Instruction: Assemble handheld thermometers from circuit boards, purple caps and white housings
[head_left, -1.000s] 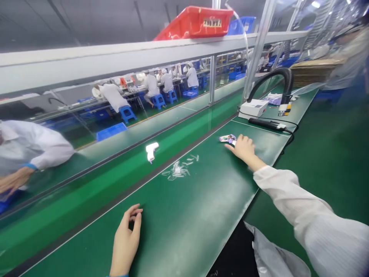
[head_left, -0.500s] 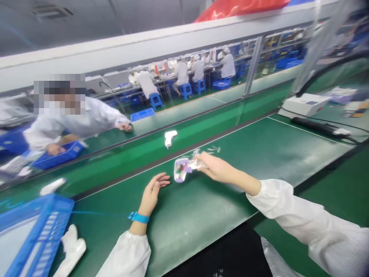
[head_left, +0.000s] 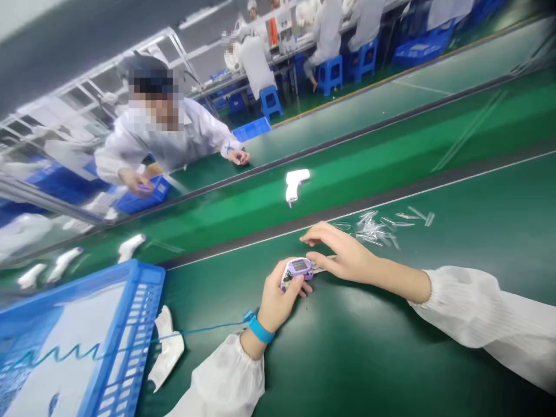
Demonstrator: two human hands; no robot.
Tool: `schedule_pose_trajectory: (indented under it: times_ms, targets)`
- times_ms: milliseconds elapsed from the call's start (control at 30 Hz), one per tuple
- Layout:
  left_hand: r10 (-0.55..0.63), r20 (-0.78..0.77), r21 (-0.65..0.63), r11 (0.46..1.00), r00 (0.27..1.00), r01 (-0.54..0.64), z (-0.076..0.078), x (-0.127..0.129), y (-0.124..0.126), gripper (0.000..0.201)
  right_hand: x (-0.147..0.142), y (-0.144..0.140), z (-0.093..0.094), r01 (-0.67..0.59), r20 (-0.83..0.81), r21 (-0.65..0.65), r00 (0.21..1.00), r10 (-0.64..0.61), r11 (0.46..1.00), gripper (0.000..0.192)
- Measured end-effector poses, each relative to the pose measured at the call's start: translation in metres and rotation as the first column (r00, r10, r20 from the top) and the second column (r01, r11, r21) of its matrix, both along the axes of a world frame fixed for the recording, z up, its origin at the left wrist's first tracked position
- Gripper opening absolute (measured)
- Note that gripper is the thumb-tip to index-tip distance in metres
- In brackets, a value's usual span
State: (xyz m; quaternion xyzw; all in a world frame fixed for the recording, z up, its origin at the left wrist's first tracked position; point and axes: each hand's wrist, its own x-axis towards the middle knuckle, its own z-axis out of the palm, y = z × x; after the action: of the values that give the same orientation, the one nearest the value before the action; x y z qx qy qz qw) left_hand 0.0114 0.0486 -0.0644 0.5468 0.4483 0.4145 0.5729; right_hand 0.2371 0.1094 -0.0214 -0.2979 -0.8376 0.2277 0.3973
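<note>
My left hand [head_left: 280, 298], with a blue wrist strap [head_left: 260, 330], is closed around the head of a white and purple gun-shaped infrared thermometer [head_left: 299, 266]. Its small grey screen faces up, and darker inner parts show at its left side. My right hand [head_left: 343, 252] hovers over the handle end, thumb and fingers spread apart. The thumb lies close to or on the handle, whose far part is hidden beneath this hand. Just beyond my right hand, small clear plastic pieces [head_left: 373, 229] lie in a loose pile on the green work surface [head_left: 369, 353].
A blue crate [head_left: 130, 347] stands at left, beside white shell parts [head_left: 167, 350]. On the green conveyor belt [head_left: 243, 202] lie a white gun-shaped unit [head_left: 296, 184] and several more at left. Across it, a co-worker [head_left: 160, 127] handles a small blue bin [head_left: 145, 194].
My left hand has moved in and closed on the thermometer. My right hand's fingers have opened from their grip at the handle. The view has shifted, and more white units show at left.
</note>
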Motion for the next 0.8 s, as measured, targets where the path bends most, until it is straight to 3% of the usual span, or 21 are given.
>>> schedule_pose_trajectory:
  times_ms: [167, 300, 400, 467, 567, 667, 800]
  targets:
    - [-0.063, -0.173, 0.088, 0.993, 0.983, 0.079, 0.002, 0.005, 0.000, 0.041, 0.001, -0.006, -0.008, -0.063, -0.046, -0.014, 0.997, 0.062, 0.998, 0.009]
    - [-0.060, -0.252, 0.154, 0.983, 0.966, 0.102, 0.007, 0.005, -0.001, 0.045, 0.000, -0.012, -0.013, -0.049, -0.009, 0.097, 0.999, 0.050, 0.994, 0.011]
    - [-0.037, -0.287, 0.164, 0.982, 0.957, 0.088, 0.007, 0.005, -0.001, 0.045, 0.000, -0.012, -0.006, -0.032, -0.010, 0.236, 0.999, 0.035, 0.971, 0.015]
    - [-0.008, -0.276, 0.134, 0.990, 0.961, 0.046, 0.006, 0.003, -0.002, 0.044, 0.008, -0.005, 0.008, 0.017, -0.026, 0.255, 1.000, -0.010, 0.967, 0.018]
    - [0.013, -0.258, 0.086, 0.996, 0.966, 0.009, 0.004, -0.003, -0.005, 0.043, 0.039, 0.015, 0.037, 0.222, 0.010, 0.069, 0.975, -0.223, 0.973, 0.021]
    - [-0.042, -0.252, 0.090, 0.994, 0.967, 0.067, 0.003, -0.009, -0.008, 0.041, 0.081, 0.036, 0.054, 0.371, 0.264, -0.149, 0.908, -0.325, 0.917, 0.023]
    - [-0.095, -0.228, 0.088, 0.989, 0.969, 0.118, 0.003, -0.011, -0.008, 0.041, 0.115, 0.045, 0.033, 0.368, 0.537, -0.178, 0.813, -0.223, 0.913, 0.035]
